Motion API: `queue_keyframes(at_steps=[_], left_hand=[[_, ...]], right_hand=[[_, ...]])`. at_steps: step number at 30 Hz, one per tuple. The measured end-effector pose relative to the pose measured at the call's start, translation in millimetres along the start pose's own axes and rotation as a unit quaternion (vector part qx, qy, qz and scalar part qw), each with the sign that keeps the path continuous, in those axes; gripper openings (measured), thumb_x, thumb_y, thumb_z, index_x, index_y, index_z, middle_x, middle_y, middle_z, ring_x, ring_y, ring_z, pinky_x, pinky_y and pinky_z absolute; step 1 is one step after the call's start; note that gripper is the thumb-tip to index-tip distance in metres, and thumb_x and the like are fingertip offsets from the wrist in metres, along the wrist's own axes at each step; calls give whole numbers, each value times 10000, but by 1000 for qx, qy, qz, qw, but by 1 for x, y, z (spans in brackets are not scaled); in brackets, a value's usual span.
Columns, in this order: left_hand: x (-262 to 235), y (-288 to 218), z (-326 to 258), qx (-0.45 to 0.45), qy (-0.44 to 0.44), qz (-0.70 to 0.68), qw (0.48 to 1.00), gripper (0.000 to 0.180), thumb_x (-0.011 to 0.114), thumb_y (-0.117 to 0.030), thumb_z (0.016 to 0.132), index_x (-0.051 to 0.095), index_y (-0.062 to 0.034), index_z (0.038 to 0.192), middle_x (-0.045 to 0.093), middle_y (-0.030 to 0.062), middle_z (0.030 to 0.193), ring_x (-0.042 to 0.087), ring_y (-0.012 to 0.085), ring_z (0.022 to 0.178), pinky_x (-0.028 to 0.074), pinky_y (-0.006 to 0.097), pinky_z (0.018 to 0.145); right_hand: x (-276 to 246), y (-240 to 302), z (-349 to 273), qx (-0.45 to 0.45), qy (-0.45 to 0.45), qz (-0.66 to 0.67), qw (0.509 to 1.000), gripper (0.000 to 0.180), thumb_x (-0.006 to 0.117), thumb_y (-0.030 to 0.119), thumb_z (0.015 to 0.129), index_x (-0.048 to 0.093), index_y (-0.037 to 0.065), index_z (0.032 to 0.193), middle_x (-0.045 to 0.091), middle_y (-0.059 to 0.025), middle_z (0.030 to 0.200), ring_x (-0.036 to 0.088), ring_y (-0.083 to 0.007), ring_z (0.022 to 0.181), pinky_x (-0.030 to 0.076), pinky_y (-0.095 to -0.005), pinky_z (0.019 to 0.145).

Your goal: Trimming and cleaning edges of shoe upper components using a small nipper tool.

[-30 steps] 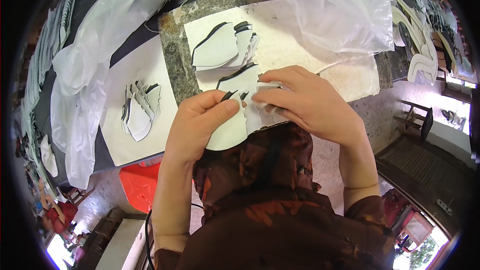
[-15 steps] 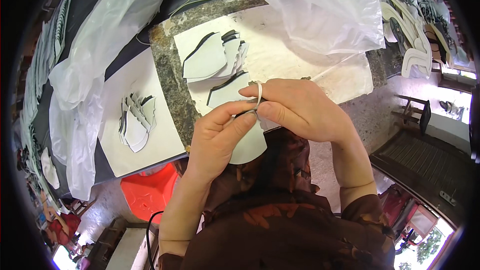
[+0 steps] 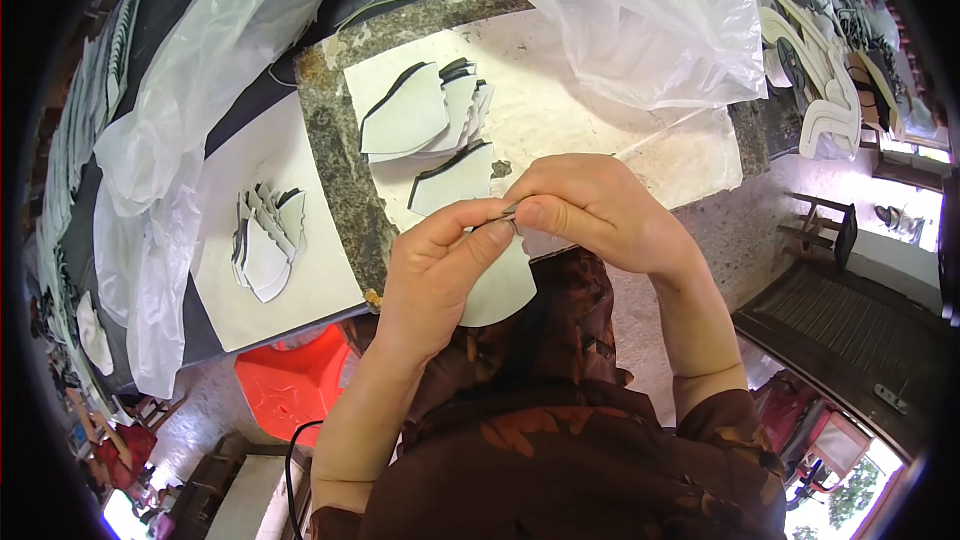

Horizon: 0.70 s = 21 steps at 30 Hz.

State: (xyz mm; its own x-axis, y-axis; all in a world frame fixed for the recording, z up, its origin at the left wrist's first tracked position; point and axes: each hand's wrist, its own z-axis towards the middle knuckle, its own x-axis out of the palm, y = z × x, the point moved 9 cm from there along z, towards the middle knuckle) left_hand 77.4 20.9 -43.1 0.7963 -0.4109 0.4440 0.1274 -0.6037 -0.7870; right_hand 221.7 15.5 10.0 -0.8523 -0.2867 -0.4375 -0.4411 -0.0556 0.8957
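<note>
Pinching a white cut piece [image 3: 497, 285] between both hands at the front edge of the stone bench [image 3: 335, 165].

Our left hand [image 3: 435, 275] and right hand [image 3: 590, 210] meet fingertip to fingertip, both closed on the piece's upper edge; it hangs below them over our lap. Just beyond lies a fanned stack of similar pieces [image 3: 425, 120], another small pile [image 3: 262, 240] farther left, and a clear plastic bag [image 3: 650, 20] behind.

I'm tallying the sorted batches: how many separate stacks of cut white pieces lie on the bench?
2. One fanned stack of white black-edged cut pieces lies ahead of the hands; another lies on the white sheet at left. Bags may hide more.
</note>
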Motion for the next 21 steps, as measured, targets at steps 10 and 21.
queue_keyframes(at_steps=[10, 21], left_hand=[[-100, -59, -42, 119, -187, 226, 949, 256, 629, -135, 1058, 735, -32, 1266, 573, -115, 835, 373, -27, 669, 277, 167, 575], [-128, -127, -85, 260, -266, 541, 754, 512, 718, -231, 967, 606, -14, 1417, 633, 120, 1393, 571, 239, 1278, 402, 382, 1117]], right_hand=[[4, -15, -9, 126, -16, 32, 991, 270, 698, 93, 929, 707, 35, 1192, 743, -65, 1024, 691, -126, 915, 532, -271, 823], [56, 37, -13, -124, 49, -24, 991, 310, 710, 87, 832, 723, 110, 1140, 723, -43, 862, 704, -280, 759, 543, -382, 670]])
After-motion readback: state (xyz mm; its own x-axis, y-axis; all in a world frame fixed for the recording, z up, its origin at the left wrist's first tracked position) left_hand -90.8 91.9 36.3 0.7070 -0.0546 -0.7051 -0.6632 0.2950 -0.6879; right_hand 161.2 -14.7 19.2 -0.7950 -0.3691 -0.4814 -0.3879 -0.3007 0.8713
